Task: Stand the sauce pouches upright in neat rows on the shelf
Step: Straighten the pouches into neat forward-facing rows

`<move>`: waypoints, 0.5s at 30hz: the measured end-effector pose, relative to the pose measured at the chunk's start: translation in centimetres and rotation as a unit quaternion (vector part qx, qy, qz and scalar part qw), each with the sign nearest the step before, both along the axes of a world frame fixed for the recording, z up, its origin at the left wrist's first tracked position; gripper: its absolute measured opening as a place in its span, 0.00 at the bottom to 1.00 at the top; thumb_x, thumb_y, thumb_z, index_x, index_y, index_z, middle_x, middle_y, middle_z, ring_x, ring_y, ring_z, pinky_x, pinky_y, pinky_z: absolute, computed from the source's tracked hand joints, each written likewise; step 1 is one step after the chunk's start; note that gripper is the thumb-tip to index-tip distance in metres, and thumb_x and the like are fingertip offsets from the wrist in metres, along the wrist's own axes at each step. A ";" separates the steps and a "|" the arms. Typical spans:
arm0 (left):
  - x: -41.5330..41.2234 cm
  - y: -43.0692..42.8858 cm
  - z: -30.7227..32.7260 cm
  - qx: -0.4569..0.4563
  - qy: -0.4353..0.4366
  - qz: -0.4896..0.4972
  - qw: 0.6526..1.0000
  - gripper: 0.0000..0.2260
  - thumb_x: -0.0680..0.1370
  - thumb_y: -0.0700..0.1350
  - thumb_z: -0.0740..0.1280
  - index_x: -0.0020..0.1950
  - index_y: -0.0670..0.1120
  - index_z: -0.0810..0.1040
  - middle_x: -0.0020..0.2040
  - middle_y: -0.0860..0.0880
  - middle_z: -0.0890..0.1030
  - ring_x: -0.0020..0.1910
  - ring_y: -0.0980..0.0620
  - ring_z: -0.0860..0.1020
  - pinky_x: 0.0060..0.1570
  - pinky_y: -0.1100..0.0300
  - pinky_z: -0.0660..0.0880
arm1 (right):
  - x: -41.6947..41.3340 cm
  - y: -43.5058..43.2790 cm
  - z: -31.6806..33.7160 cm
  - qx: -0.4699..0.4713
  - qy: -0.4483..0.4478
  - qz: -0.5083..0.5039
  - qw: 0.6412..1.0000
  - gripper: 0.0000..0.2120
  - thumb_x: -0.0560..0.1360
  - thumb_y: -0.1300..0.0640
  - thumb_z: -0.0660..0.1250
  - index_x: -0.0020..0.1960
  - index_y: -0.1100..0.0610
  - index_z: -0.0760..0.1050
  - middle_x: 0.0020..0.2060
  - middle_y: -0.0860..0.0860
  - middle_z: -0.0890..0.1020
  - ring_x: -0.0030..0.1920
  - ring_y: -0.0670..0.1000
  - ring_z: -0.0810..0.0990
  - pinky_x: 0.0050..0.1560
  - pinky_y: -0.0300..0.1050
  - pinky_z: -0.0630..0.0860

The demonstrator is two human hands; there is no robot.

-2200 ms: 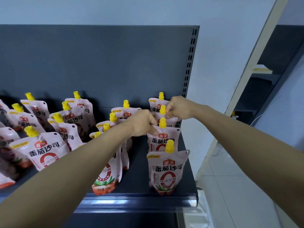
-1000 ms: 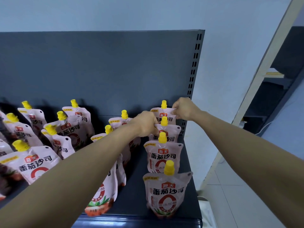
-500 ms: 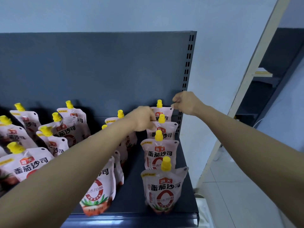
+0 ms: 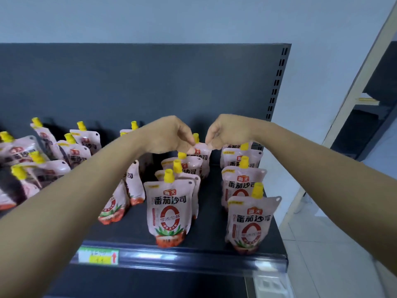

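Both hands grasping: left hand (image 4: 169, 136) and right hand (image 4: 227, 131) each pinch a top corner of the rear pouch (image 4: 200, 152). It stands upright at the back of the second row from the right end of the shelf (image 4: 210, 237). Rightmost row (image 4: 242, 186) is upright. The left pouches (image 4: 64, 151) lean, unsorted.

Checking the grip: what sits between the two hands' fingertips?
Head view: the yellow cap of the rear pouch, whose top corners the left hand and right hand pinch.
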State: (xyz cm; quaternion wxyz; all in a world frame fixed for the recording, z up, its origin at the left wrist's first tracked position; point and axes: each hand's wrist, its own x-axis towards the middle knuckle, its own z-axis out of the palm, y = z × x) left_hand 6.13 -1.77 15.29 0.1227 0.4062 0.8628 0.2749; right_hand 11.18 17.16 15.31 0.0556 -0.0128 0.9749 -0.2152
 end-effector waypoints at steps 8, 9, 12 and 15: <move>0.5 -6.2 -2.5 0.001 -0.042 0.019 0.999 0.13 0.65 0.53 0.76 0.44 0.47 0.81 0.42 0.50 0.82 0.43 0.54 0.79 0.47 0.60 0.74 | -0.6 -5.8 -2.0 -0.003 -0.130 0.009 0.991 0.13 0.73 0.56 0.71 0.56 0.59 0.81 0.50 0.54 0.83 0.50 0.50 0.81 0.43 0.35 0.78; 0.5 -6.6 -2.9 -0.001 -0.047 0.021 0.999 0.14 0.65 0.52 0.77 0.44 0.46 0.80 0.42 0.50 0.82 0.43 0.53 0.79 0.48 0.59 0.74 | -0.6 -6.2 -2.2 -0.004 -0.133 0.004 0.991 0.13 0.73 0.56 0.71 0.55 0.60 0.80 0.48 0.55 0.83 0.48 0.50 0.81 0.44 0.36 0.78; 0.6 -7.4 -4.5 -0.043 -0.053 0.008 0.998 0.12 0.67 0.47 0.77 0.45 0.43 0.80 0.41 0.48 0.81 0.41 0.52 0.77 0.47 0.56 0.74 | -0.5 -7.2 -2.9 0.009 -0.130 -0.015 0.991 0.11 0.75 0.58 0.69 0.55 0.63 0.80 0.47 0.60 0.81 0.45 0.52 0.79 0.47 0.41 0.79; 0.9 -7.6 -6.6 -0.051 -0.061 -0.011 0.997 0.07 0.69 0.40 0.74 0.41 0.38 0.79 0.34 0.46 0.79 0.34 0.54 0.75 0.37 0.62 0.72 | -0.2 -8.0 -3.3 0.035 -0.121 -0.029 0.992 0.08 0.76 0.59 0.66 0.50 0.63 0.79 0.45 0.60 0.81 0.46 0.57 0.80 0.55 0.52 0.78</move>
